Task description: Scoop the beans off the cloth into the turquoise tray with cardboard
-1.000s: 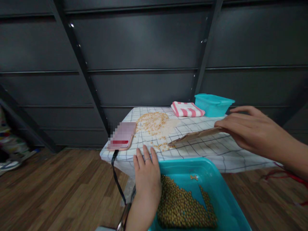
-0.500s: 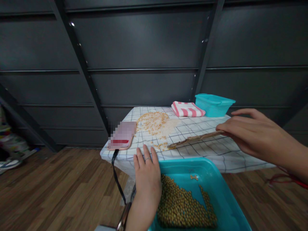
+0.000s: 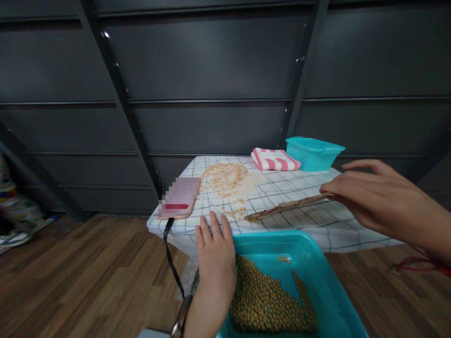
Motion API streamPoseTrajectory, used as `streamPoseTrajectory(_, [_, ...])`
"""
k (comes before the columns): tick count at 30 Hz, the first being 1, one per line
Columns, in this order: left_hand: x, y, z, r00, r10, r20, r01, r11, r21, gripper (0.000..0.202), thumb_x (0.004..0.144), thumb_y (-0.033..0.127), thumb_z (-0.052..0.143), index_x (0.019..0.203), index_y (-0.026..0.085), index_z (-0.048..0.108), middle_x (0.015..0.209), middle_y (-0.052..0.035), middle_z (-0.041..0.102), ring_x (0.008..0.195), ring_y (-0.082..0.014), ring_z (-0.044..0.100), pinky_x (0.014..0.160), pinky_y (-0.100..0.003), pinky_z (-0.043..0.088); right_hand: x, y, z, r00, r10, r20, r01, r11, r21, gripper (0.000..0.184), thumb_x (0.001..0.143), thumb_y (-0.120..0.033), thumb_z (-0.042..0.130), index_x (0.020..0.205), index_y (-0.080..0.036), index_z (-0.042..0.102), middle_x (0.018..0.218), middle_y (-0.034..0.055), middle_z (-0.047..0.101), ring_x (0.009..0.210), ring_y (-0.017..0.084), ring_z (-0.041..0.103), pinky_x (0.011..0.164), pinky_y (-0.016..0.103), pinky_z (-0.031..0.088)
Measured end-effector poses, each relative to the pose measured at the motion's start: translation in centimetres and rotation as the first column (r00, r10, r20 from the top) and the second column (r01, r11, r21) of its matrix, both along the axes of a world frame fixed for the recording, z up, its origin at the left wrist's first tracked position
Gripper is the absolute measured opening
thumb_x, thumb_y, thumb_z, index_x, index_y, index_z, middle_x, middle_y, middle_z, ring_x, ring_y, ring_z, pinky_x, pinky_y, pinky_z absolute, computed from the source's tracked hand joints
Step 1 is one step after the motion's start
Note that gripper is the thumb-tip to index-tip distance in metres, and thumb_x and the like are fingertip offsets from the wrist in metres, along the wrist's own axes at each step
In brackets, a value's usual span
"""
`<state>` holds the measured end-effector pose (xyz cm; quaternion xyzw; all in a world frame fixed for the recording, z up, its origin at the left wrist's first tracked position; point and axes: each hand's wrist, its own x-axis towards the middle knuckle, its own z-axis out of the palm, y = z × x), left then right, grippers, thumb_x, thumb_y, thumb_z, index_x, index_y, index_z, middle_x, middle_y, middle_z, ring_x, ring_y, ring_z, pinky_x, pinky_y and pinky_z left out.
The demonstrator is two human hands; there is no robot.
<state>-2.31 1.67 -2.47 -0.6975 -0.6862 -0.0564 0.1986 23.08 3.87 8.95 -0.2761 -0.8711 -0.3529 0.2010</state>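
Observation:
My left hand (image 3: 214,260) grips the left rim of a teal tray (image 3: 319,277) that holds a heap of yellow-brown beans (image 3: 268,305); its fingers reach onto the edge of the table. My right hand (image 3: 380,202) pinches one end of a flat brown cardboard strip (image 3: 285,207). The strip slants down to the left, and its far tip rests on the checked tablecloth (image 3: 317,220) beside a few loose beans. A pile of pale beans and rice (image 3: 229,180) lies spread on the cloth further back.
A pink phone (image 3: 179,197) with a black strap lies at the table's left corner. A folded pink-striped towel (image 3: 275,159) and a small teal box (image 3: 312,152) stand at the back. A dark metal wall rises behind; wooden floor surrounds the table.
My right hand has drifted slightly right and down, turning the cardboard strip more edge-on and lowering it to the cloth. My left hand and the tray have stayed put.

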Motion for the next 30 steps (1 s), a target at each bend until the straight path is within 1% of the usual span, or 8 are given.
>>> streamPoseTrajectory(3, [-0.02, -0.02, -0.01, 1.0, 0.0, 0.004, 0.0, 1.0, 0.002, 0.055, 0.073, 0.001, 0.033, 0.126, 0.011, 0.044, 0.132, -0.0206, 0.043, 0.118, -0.0312, 0.044, 0.094, -0.049, 0.039, 0.08, -0.17, 0.16, 1.0, 0.007, 0.001, -0.007, 1.0, 0.003, 0.067, 0.081, -0.015, 0.033, 0.137, -0.042, 0.006, 0.082, -0.0069, 0.066, 0.068, 0.02, 0.061, 0.08, 0.044, 0.043])
streamPoseTrajectory(6, [0.0, -0.06, 0.05, 1.0, -0.003, 0.012, 0.003, 1.0, 0.003, 0.055, 0.073, 0.001, 0.032, 0.126, 0.011, 0.044, 0.132, -0.0208, 0.043, 0.119, -0.0317, 0.043, 0.095, -0.049, 0.038, 0.16, -0.3, 0.21, 1.0, 0.009, 0.007, -0.009, 1.0, -0.007, 0.067, 0.082, -0.014, 0.032, 0.137, -0.042, 0.006, 0.083, -0.0057, 0.066, 0.07, 0.019, 0.062, 0.08, 0.045, 0.043])
streamPoseTrajectory(11, [0.1, -0.15, 0.24, 1.0, 0.006, 0.0, -0.006, 1.0, -0.018, 0.054, 0.074, 0.001, 0.034, 0.126, 0.01, 0.044, 0.132, -0.0199, 0.042, 0.119, -0.0343, 0.041, 0.094, -0.049, 0.039, 0.44, -0.42, 0.13, 1.0, -0.005, -0.012, 0.004, 1.0, -0.014, 0.065, 0.082, -0.017, 0.033, 0.135, -0.046, 0.009, 0.084, -0.007, 0.066, 0.073, 0.02, 0.062, 0.08, 0.046, 0.043])
streamPoseTrajectory(14, [0.12, -0.16, 0.32, 1.0, 0.004, 0.003, -0.004, 1.0, -0.024, 0.053, 0.074, 0.001, 0.034, 0.126, 0.009, 0.044, 0.132, -0.0211, 0.042, 0.119, -0.0348, 0.041, 0.094, -0.049, 0.039, 0.51, -0.49, 0.1, 1.0, -0.008, -0.015, 0.008, 1.0, -0.017, 0.064, 0.083, -0.017, 0.032, 0.135, -0.046, 0.008, 0.083, -0.0081, 0.066, 0.071, 0.02, 0.062, 0.081, 0.045, 0.044])
streamPoseTrajectory(23, [0.15, -0.1, 0.46, 0.999, 0.009, -0.037, -0.011, 0.999, -0.039, 0.055, 0.074, 0.0, 0.032, 0.127, 0.01, 0.043, 0.132, -0.0212, 0.041, 0.119, -0.0342, 0.041, 0.094, -0.048, 0.04, 0.18, -0.45, 0.09, 1.0, 0.019, -0.01, -0.02, 1.0, -0.015, 0.067, 0.082, -0.013, 0.032, 0.136, -0.044, 0.008, 0.082, -0.0066, 0.065, 0.069, 0.019, 0.061, 0.081, 0.044, 0.042])
streamPoseTrajectory(27, [0.23, -0.1, 0.53, 0.999, 0.02, -0.048, -0.024, 0.997, -0.068, 0.055, 0.075, 0.0, 0.031, 0.128, 0.01, 0.041, 0.133, -0.0207, 0.04, 0.12, -0.0351, 0.039, 0.095, -0.048, 0.039, 0.18, -0.51, 0.14, 0.998, 0.057, 0.021, -0.057, 0.998, -0.026, 0.067, 0.082, -0.011, 0.032, 0.138, -0.038, 0.009, 0.082, -0.0033, 0.064, 0.068, 0.019, 0.06, 0.082, 0.045, 0.041])
streamPoseTrajectory(30, [0.27, -0.13, 0.59, 0.999, 0.028, -0.038, -0.032, 0.994, -0.102, 0.055, 0.075, 0.001, 0.033, 0.129, 0.009, 0.039, 0.135, -0.0206, 0.038, 0.121, -0.0359, 0.037, 0.096, -0.048, 0.037, 0.35, -0.64, 0.15, 0.998, 0.06, 0.025, -0.059, 0.998, -0.012, 0.067, 0.082, -0.01, 0.033, 0.138, -0.037, 0.01, 0.082, -0.0031, 0.064, 0.069, 0.019, 0.06, 0.081, 0.045, 0.041])
